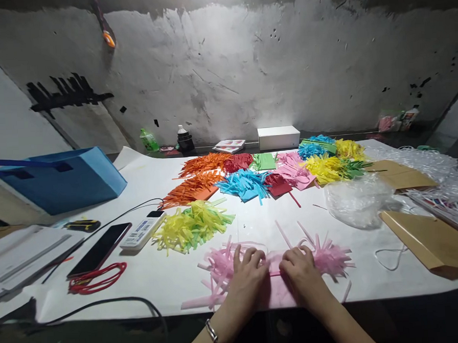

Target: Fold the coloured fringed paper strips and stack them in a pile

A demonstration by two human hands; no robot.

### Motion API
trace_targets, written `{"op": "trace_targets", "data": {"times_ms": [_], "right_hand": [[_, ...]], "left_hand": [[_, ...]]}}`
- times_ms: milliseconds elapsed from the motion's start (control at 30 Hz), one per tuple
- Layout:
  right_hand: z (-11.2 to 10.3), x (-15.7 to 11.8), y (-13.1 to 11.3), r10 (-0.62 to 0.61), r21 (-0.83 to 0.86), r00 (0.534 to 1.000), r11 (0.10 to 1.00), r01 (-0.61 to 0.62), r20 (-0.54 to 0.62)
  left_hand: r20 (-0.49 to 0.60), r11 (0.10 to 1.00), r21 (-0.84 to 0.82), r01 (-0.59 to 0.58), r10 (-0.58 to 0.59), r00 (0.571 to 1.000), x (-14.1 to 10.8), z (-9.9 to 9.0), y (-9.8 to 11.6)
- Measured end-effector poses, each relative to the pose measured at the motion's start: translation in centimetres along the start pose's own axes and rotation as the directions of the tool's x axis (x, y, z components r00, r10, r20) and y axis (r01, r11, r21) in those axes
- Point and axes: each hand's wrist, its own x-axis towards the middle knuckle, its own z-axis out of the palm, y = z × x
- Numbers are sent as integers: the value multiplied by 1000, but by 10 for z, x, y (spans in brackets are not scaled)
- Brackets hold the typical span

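Paper (275,264), pink, fringed: table (165,282) front edge, seemingly unfinished; left hand (249,262), right hand (301,265) upon it, fingers curled, clamping unclear. Bundles (247,183): toward back edge, apparently done.

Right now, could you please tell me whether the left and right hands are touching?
Apart: the head view shows pink paper in the gap between the left hand and the right hand.

Pink paper (274,266); yellow-and-green tassel (195,224); orange tassels (199,186); blue tassels (245,183); dark red tassels (279,184); blue bag (68,185), darker blue handles (29,163); brown packets (428,243); red cable (98,278); grey wall (227,64), black streaks (67,98).
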Motion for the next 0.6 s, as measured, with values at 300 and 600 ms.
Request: {"op": "trace_targets", "data": {"times_ms": [300,600], "right_hand": [[5,5,-7,-132,7,991,991,133,-30],[-34,19,45,162,-6,899,984,-180,-407]], "left_hand": [[-142,994,-14,-107,104,984,5,12,-5],[-94,987,-158,-4,-11,995,-16,20,-6]]}}
